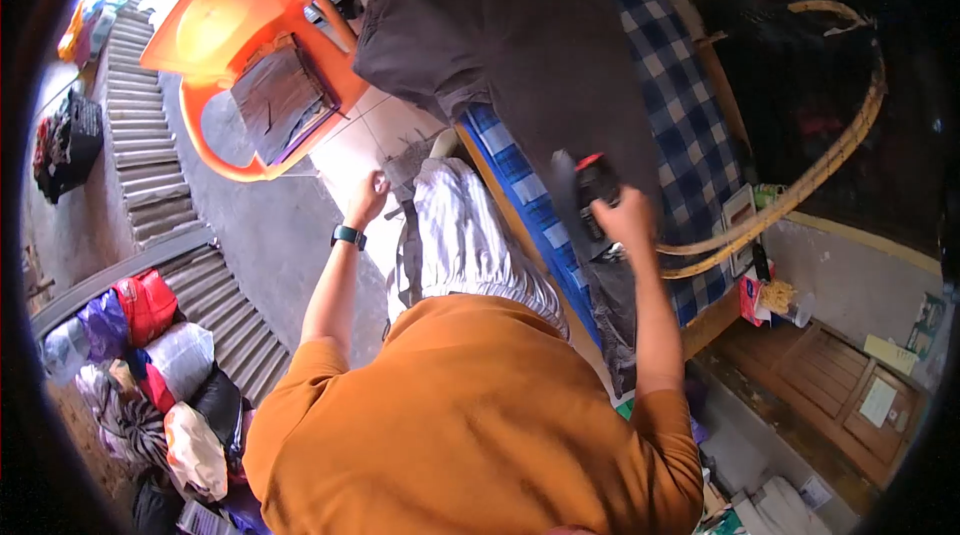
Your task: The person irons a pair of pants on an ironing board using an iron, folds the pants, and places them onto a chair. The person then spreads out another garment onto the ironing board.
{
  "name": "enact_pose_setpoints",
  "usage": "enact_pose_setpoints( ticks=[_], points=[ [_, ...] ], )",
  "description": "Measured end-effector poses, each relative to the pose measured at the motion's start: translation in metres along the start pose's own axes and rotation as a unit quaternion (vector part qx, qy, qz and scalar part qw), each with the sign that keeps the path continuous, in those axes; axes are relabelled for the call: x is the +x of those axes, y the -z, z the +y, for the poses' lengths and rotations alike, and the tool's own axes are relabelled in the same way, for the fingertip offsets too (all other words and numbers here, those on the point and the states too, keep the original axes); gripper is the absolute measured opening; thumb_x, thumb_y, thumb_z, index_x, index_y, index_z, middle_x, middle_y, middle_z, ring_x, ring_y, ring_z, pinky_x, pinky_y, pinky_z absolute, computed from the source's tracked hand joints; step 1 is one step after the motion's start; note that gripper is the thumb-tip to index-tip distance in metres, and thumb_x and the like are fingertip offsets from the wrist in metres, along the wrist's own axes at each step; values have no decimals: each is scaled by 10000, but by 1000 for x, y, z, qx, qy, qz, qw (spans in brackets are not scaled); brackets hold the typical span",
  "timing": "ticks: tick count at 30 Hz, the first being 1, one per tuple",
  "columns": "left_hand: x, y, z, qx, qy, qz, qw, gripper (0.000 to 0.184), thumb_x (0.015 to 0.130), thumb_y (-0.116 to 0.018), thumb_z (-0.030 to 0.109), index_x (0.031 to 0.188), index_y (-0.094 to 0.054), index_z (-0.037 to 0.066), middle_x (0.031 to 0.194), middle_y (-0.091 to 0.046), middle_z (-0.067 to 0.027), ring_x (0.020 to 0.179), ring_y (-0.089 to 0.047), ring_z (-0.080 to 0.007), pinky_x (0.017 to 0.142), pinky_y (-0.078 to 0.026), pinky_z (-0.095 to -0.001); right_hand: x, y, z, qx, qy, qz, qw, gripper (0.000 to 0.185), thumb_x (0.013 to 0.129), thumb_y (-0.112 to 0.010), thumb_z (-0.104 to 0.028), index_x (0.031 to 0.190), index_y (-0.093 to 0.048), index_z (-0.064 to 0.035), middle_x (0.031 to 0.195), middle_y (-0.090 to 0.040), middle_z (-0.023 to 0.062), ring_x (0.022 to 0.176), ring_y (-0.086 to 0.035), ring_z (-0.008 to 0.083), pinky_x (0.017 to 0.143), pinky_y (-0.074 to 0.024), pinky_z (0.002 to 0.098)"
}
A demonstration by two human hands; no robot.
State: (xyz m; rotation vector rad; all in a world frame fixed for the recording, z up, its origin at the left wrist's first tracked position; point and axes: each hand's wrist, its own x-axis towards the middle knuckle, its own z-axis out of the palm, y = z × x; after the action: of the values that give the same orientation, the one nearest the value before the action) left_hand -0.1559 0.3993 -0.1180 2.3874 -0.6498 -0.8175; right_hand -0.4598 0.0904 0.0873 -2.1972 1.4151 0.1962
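Observation:
My right hand [628, 220] is wrapped around the handle of a dark clothes iron [594, 178] with a red part on top. The iron rests on dark grey trousers [540, 45], spread lengthwise over a blue-and-white checked cloth [682, 85]. A thick beige cord [800, 190] curves off to the right from near that hand. My left hand [370, 197], with a dark watch [348, 235] on its wrist, is held closed to the left of the table, apart from the trousers. Whatever its curled fingers may hold is too small to make out. Pale shiny fabric [460, 225] covers my lap.
An orange plastic chair [215, 10] stands at the front left, bearing folded dark cloth [278, 100]. Bags and bundles [180, 360] are piled at lower left beside a ridged shutter [230, 320]. A wooden cabinet [820, 380] stands at lower right.

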Motion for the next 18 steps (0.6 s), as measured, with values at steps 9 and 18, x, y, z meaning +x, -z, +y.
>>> enact_pose_setpoints(
  ticks=[9, 18],
  points=[
    [2, 1, 123, -318, -62, -161, 932, 237, 923, -545, 192, 1055, -602, 4, 929, -665, -71, 873, -623, -145, 744, -482, -270, 128, 94, 140, 59, -115, 57, 990, 243, 744, -670, -225, 793, -593, 1, 572, -556, 81, 473, -555, 183, 459, -450, 343],
    [14, -70, 224, -404, 95, -365, 833, 358, 885, -624, 283, 1043, -601, -38, 924, -661, -121, 798, -661, -180, 719, -551, -269, 134, 11, 85, -152, 28, 187, 970, 353, 833, -615, -286, 1074, -562, -33, 1033, -557, 195, 956, -533, 381, 811, -440, 459]
  ],
)
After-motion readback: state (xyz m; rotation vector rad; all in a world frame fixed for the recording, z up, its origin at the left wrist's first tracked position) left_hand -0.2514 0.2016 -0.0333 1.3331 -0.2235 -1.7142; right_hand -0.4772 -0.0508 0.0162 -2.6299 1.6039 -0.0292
